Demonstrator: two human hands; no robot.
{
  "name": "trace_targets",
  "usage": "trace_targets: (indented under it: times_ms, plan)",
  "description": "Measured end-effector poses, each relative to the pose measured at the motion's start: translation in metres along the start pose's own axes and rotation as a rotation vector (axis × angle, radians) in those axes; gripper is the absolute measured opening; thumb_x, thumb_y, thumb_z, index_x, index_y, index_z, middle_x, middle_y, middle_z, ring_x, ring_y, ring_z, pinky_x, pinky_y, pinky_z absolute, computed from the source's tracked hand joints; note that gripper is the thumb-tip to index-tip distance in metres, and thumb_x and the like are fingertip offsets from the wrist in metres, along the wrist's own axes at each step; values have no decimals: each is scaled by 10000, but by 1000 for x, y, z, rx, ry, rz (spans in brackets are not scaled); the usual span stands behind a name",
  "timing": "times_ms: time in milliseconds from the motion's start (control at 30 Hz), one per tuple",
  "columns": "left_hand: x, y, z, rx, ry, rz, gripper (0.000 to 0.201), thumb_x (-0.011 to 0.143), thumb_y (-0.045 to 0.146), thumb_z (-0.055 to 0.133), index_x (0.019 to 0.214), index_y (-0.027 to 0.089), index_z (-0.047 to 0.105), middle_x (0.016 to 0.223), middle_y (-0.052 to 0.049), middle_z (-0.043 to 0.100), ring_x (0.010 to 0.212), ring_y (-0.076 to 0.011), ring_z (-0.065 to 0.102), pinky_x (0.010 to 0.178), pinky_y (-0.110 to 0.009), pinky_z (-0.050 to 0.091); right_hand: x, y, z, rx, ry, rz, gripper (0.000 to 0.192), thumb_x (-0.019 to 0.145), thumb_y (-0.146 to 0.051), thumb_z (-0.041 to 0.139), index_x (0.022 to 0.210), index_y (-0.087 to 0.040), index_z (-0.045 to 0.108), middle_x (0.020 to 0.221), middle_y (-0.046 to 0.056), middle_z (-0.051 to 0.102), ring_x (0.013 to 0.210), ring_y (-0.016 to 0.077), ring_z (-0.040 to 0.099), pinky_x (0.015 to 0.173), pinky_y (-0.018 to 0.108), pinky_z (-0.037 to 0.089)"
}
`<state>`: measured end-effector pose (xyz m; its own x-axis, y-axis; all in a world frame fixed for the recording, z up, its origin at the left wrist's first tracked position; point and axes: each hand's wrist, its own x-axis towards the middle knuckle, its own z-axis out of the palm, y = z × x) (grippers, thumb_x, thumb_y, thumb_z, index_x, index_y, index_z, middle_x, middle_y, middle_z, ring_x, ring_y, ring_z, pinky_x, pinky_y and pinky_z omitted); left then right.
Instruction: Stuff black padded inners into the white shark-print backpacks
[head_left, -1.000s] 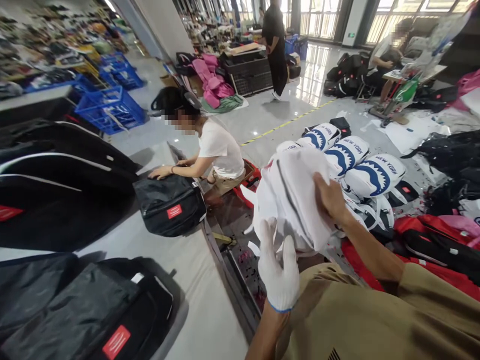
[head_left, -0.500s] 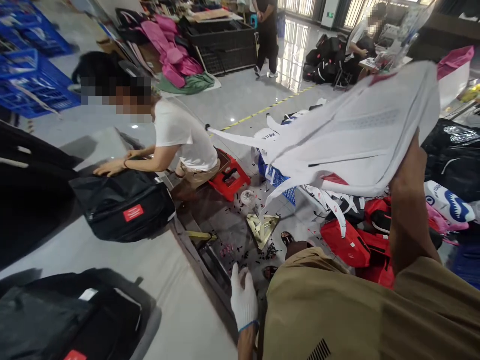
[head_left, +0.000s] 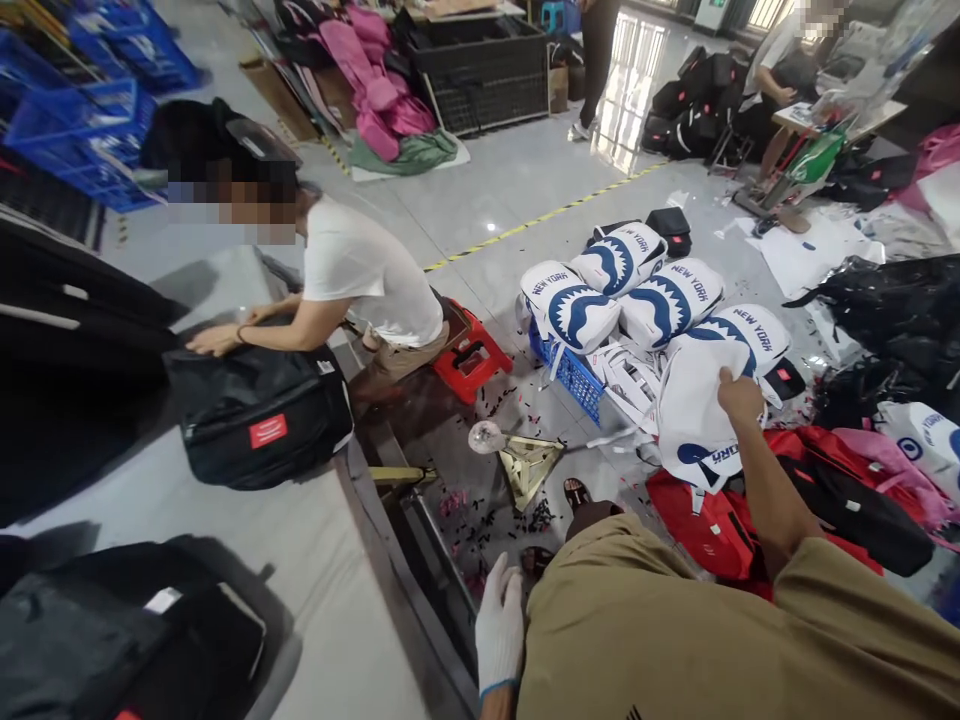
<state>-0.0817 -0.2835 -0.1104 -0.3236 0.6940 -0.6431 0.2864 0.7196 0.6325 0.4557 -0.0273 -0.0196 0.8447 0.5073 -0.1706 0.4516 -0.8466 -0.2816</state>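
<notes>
My right hand (head_left: 741, 400) is bare and closed on the edge of a white backpack (head_left: 694, 405), which hangs low over the pile with its blue "YORK" print upside down. Several white backpacks with blue shark-mouth prints (head_left: 570, 305) lie beside and behind it, on and around a blue plastic basket (head_left: 574, 380). My left hand (head_left: 500, 625), in a white knitted glove, holds nothing; its fingers are stretched out beside my shirt, near the table edge.
On the white table (head_left: 352, 600) at left lie a black backpack (head_left: 262, 410) and another black bag (head_left: 127, 630). A seated co-worker (head_left: 367, 270) handles the first. Red bags (head_left: 705, 525), a red stool (head_left: 472, 355) and a yellowish metal stand base (head_left: 529, 465) are on the floor.
My right hand has lowered the white backpack from high at right down onto the pile, uncovering the other white backpacks. My left hand has moved slightly down and right. The view has shifted.
</notes>
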Motion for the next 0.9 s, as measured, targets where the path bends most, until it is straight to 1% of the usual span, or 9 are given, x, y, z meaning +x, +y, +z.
trace_targets:
  times_ms: [100, 167, 300, 367, 433, 500, 700, 800, 900]
  plan:
    - [4, 10, 9, 25, -25, -29, 559, 999, 414, 558, 1499, 190, 667, 1363, -130, 824, 1338, -283, 758, 1246, -398, 518, 33, -26, 33, 27, -76, 40, 676, 1172, -453, 432, 1436, 121, 670, 1396, 450, 656, 1381, 480, 654, 1162, 569, 488]
    - [6, 17, 13, 37, -35, -39, 549, 984, 398, 566, 1471, 175, 684, 1356, -146, 826, 1326, -290, 767, 1243, -405, 523, 53, -48, 55, 59, -114, 7, 655, 1179, -439, 417, 1525, 75, 632, 1476, 401, 646, 1425, 441, 631, 1190, 526, 473]
    - [9, 32, 16, 68, -40, -49, 531, 980, 397, 566, 1443, 178, 704, 1349, -151, 829, 1339, -286, 763, 1247, -396, 518, 74, -88, 102, 144, -218, -234, 639, 1186, -376, 406, 1769, -117, 391, 1665, 207, 591, 1506, 269, 567, 1243, 357, 408]
    - [9, 36, 18, 69, -47, -66, 538, 971, 403, 568, 1443, 180, 702, 1334, -153, 834, 1337, -289, 764, 1244, -399, 521, 67, -94, 126, 152, -300, -326, 614, 1176, -373, 415, 1737, -126, 453, 1642, 179, 622, 1478, 257, 583, 1238, 336, 402]
    - [9, 35, 21, 41, -40, -87, 550, 953, 407, 576, 1437, 173, 694, 1333, -166, 832, 1336, -297, 764, 1246, -410, 520, 50, -83, 149, 130, -398, -365, 534, 1157, -380, 440, 1590, -142, 642, 1527, 157, 714, 1386, 258, 647, 1185, 317, 442]
    - [9, 32, 24, 1, -16, -107, 548, 929, 418, 607, 1409, 171, 698, 1363, -182, 819, 1347, -307, 759, 1254, -416, 516, 27, -57, 169, 87, -485, -383, 470, 1120, -357, 479, 1423, -135, 760, 1414, 168, 772, 1292, 268, 699, 1116, 313, 490]
    - [7, 20, 27, -69, 72, -123, 561, 914, 484, 665, 1375, 172, 743, 1463, -181, 773, 1397, -305, 732, 1265, -383, 510, -23, 40, 198, -87, -575, -346, 325, 905, -250, 559, 1075, -135, 811, 1140, 242, 820, 1155, 360, 776, 1037, 438, 581]
    - [0, 26, 34, -142, 102, -144, 596, 909, 477, 673, 1393, 137, 742, 1423, -197, 790, 1361, -310, 748, 1256, -403, 519, -36, 51, 203, -139, -607, -418, 354, 864, -361, 517, 1014, -192, 788, 1138, 259, 814, 1210, 429, 782, 1064, 569, 591]
    - [-13, 40, 44, -198, 94, -146, 594, 911, 406, 642, 1411, 103, 749, 1412, -191, 797, 1319, -301, 762, 1203, -390, 558, -51, 36, 209, -206, -705, -572, 376, 800, -535, 463, 841, -279, 736, 1039, 268, 808, 1229, 499, 774, 1062, 679, 576]
